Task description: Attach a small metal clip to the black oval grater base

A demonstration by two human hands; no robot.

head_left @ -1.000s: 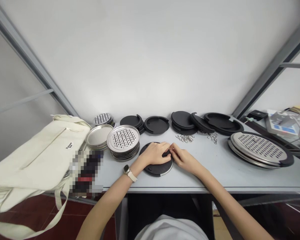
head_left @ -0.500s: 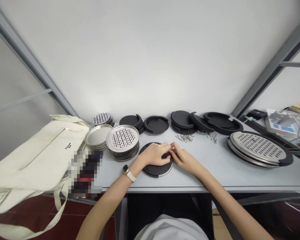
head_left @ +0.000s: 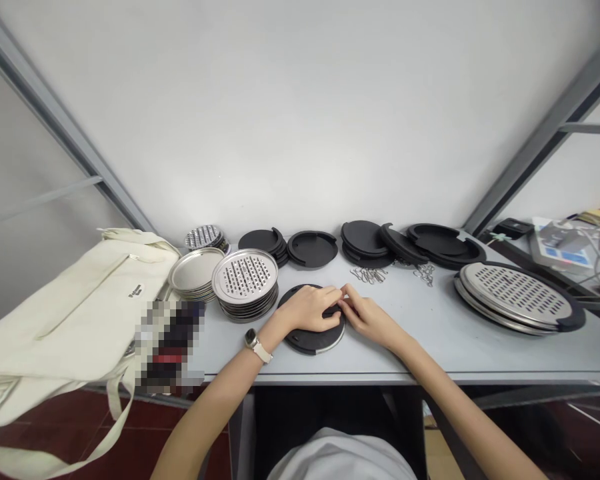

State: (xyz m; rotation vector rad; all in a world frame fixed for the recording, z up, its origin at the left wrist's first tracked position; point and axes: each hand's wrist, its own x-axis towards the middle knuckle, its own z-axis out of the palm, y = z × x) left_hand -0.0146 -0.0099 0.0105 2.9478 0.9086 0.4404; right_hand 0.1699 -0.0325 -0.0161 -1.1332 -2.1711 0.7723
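Observation:
A round black disc (head_left: pixel 307 341) with a thin silvery edge at its lower right lies near the front edge of the table. My left hand (head_left: pixel 313 308) rests over it, thumb and fingers curved around its upper right part. At the disc's right rim my right hand (head_left: pixel 363 313) is closed in a pinch, its fingertips meeting those of my left hand. Whatever sits between the fingertips is too small to make out. Small metal hooks (head_left: pixel 370 275) lie loose behind my hands, with more (head_left: pixel 424 275) to their right.
Left of my hands stand stacked perforated metal discs (head_left: pixel 245 277) and plain metal discs (head_left: pixel 197 270). Black round covers (head_left: pixel 313 250) line the wall. Large grater discs (head_left: pixel 520 293) lie right on the grey table (head_left: pixel 460 353). A cream bag (head_left: pixel 80 313) fills the left.

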